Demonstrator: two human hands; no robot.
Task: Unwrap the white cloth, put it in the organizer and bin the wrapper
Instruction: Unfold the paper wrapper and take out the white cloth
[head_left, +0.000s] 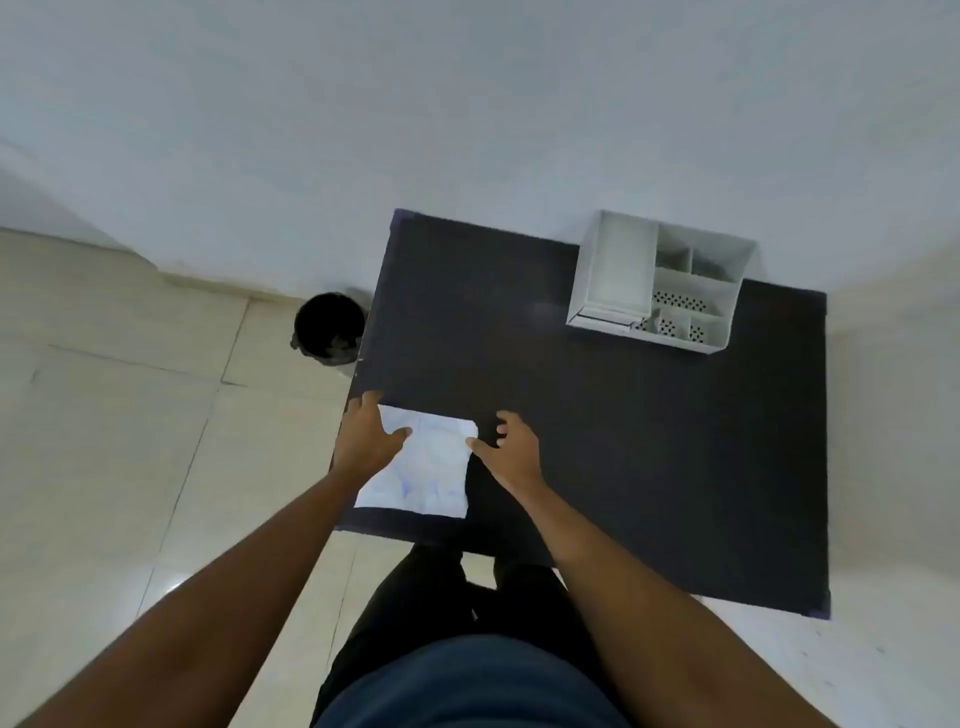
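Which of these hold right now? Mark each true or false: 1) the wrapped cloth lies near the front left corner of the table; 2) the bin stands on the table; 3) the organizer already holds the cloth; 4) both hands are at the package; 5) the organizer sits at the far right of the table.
1. True. The wrapped cloth lies flat near the front left corner of the dark table.
2. False. The black bin stands on the floor, off the table's left edge.
3. False. The white organizer shows only bare compartments.
4. True. The left hand rests on the package's far left corner and the right hand touches its right edge.
5. True. The organizer stands at the far right, by the wall.
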